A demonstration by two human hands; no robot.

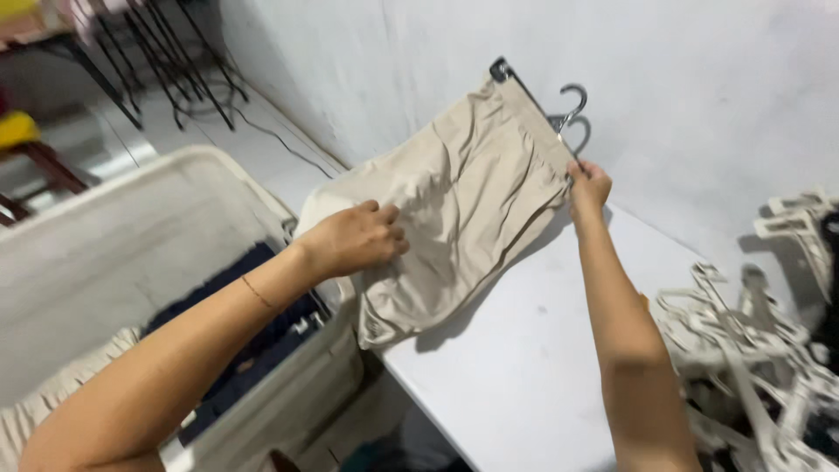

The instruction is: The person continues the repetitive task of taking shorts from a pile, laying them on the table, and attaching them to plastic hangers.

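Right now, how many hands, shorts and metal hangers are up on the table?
Hands: 2, the left hand and the right hand
Beige shorts: 1
Metal clip hanger: 1
Total: 4
The white hangers lie in a tangle, too jumbled to count.

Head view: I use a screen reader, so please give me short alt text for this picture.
A person holds up beige shorts clipped to a metal hanger, the right hand gripping the hanger end and the left hand pinching the cloth. Below are a white table, a pile of white hangers and a white bin of dark clothes.
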